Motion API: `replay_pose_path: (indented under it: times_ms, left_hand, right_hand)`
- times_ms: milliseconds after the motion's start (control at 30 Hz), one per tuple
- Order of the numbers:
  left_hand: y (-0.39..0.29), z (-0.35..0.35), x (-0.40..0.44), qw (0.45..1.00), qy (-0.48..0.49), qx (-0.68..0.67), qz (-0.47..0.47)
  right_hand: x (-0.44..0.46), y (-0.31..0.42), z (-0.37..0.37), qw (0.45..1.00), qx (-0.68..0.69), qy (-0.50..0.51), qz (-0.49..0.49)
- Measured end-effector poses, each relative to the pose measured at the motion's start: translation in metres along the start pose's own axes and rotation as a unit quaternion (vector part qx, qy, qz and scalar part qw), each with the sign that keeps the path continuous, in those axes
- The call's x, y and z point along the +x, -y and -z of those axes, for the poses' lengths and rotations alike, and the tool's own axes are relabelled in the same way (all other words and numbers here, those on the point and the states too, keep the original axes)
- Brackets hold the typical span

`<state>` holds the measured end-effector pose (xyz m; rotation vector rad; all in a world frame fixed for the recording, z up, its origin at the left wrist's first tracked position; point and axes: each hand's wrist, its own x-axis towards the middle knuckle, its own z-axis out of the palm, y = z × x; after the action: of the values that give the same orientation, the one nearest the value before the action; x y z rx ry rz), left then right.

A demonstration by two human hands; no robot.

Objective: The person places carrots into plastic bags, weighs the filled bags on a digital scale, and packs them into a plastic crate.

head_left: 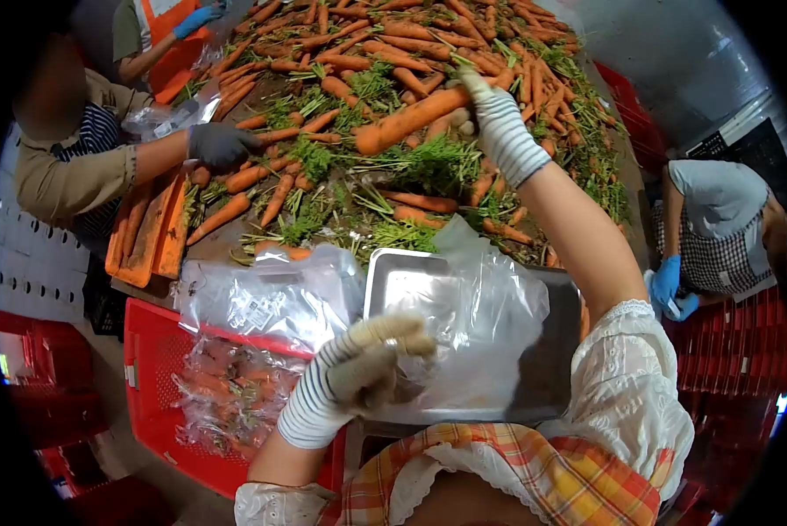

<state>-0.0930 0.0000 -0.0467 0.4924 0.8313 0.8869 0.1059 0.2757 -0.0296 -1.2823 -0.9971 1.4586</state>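
Note:
My right hand (499,118), in a white glove with a striped cuff, is closed around a large carrot (407,123) above the carrot pile. The carrot's thick end points left. My left hand (363,364), gloved alike, is held lower, its fingers curled at the near edge of a clear plastic bag (499,307). The bag spreads over a metal tray (380,272) in front of me. Left of the tray lies a stack of clear plastic bags (271,294).
A pile of carrots (411,39) with green tops covers the table. A red crate (144,386) holds bagged carrots (231,394). An orange crate (161,232) stands left. Co-workers stand left, with a grey glove (223,145), and right, with blue gloves (670,285). Red crates (744,342) are stacked right.

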Motion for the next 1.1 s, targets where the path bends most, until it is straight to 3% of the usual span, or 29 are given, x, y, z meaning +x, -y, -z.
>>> replay_pose_path:
  times_ms: [33, 100, 167, 267, 300, 367, 433, 500, 533, 567, 633, 667, 700, 767, 833, 900, 933, 967, 1000, 1033, 1067, 1100]
  left_hand:
    - [-0.003, -0.003, 0.008, 0.996, 0.046, -0.079, -0.007]
    - [-0.01, -0.011, 0.015, 0.997, 0.034, -0.065, -0.035]
    - [-0.015, -0.02, 0.028, 0.997, 0.01, -0.066, -0.03]
    - [-0.021, -0.029, 0.045, 0.996, -0.006, -0.087, -0.034]
    - [-0.023, -0.033, 0.049, 0.993, 0.006, -0.111, -0.04]
    - [-0.029, -0.044, 0.053, 0.994, -0.022, -0.09, -0.055]
    - [-0.029, -0.051, 0.059, 0.995, -0.027, -0.055, -0.073]
    - [-0.029, -0.063, 0.056, 0.993, -0.005, 0.046, -0.112]
    - [-0.023, -0.066, 0.057, 0.989, -0.024, 0.063, -0.133]
    - [-0.016, -0.071, 0.057, 0.984, -0.043, 0.079, -0.154]
    - [-0.011, -0.085, 0.052, 0.978, -0.04, 0.111, -0.171]
    - [-0.009, -0.092, 0.048, 0.971, -0.038, 0.14, -0.191]
    - [-0.01, -0.099, 0.044, 0.968, -0.063, 0.163, -0.18]
    - [-0.013, -0.092, 0.039, 0.985, -0.046, 0.082, -0.147]
    - [-0.013, -0.08, 0.033, 0.989, -0.029, 0.05, -0.138]
    - [-0.012, -0.079, 0.024, 0.993, -0.013, 0.004, -0.121]
    - [-0.016, -0.082, 0.012, 0.993, -0.022, 0.004, -0.117]
    - [-0.02, -0.085, 0.0, 0.993, -0.031, 0.004, -0.113]
    - [-0.029, -0.093, -0.02, 0.988, -0.015, 0.025, -0.15]
    - [-0.036, -0.097, -0.034, 0.981, 0.0, 0.045, -0.187]
    - [-0.041, -0.092, -0.043, 0.986, 0.069, -0.05, -0.141]
    - [-0.045, -0.086, -0.05, 0.975, 0.137, -0.146, -0.094]
  right_hand:
    - [-0.005, 0.001, 0.008, 0.994, 0.102, -0.025, -0.033]
    - [-0.01, -0.005, 0.03, 0.971, 0.211, -0.083, -0.079]
    - [-0.02, -0.01, 0.054, 0.964, 0.222, -0.107, -0.101]
    - [-0.039, -0.019, 0.095, 0.944, 0.271, 0.158, -0.099]
    - [-0.047, -0.017, 0.093, 0.944, 0.274, 0.156, -0.098]
    - [-0.069, -0.01, 0.087, 0.96, 0.279, 0.028, 0.004]
    - [-0.085, -0.013, 0.102, 0.965, 0.257, 0.04, 0.027]
    - [-0.107, -0.016, 0.105, 0.965, 0.213, 0.136, 0.076]
    - [-0.123, -0.015, 0.096, 0.978, 0.172, 0.089, 0.077]
    - [-0.132, -0.015, 0.087, 0.974, 0.145, 0.139, 0.105]
    - [-0.142, -0.02, 0.072, 0.968, 0.107, 0.209, 0.094]
    - [-0.163, -0.013, 0.067, 0.971, 0.134, 0.197, 0.008]
    - [-0.171, -0.015, 0.062, 0.972, 0.062, 0.193, 0.115]
    - [-0.187, 0.005, 0.062, 0.957, 0.074, 0.185, 0.212]
    - [-0.197, 0.021, 0.064, 0.935, 0.193, 0.208, 0.215]
    - [-0.213, 0.017, 0.056, 0.92, 0.026, 0.248, 0.301]
    - [-0.213, 0.009, 0.054, 0.891, -0.142, 0.318, 0.291]
    - [-0.214, 0.001, 0.053, 0.817, -0.302, 0.387, 0.301]
    - [-0.217, -0.007, 0.046, 0.788, -0.372, 0.415, 0.263]
    - [-0.213, -0.022, 0.051, 0.762, -0.375, 0.471, 0.239]
    - [-0.214, -0.038, 0.052, 0.759, -0.372, 0.477, 0.241]
    - [-0.219, -0.055, 0.053, 0.79, -0.304, 0.487, 0.213]
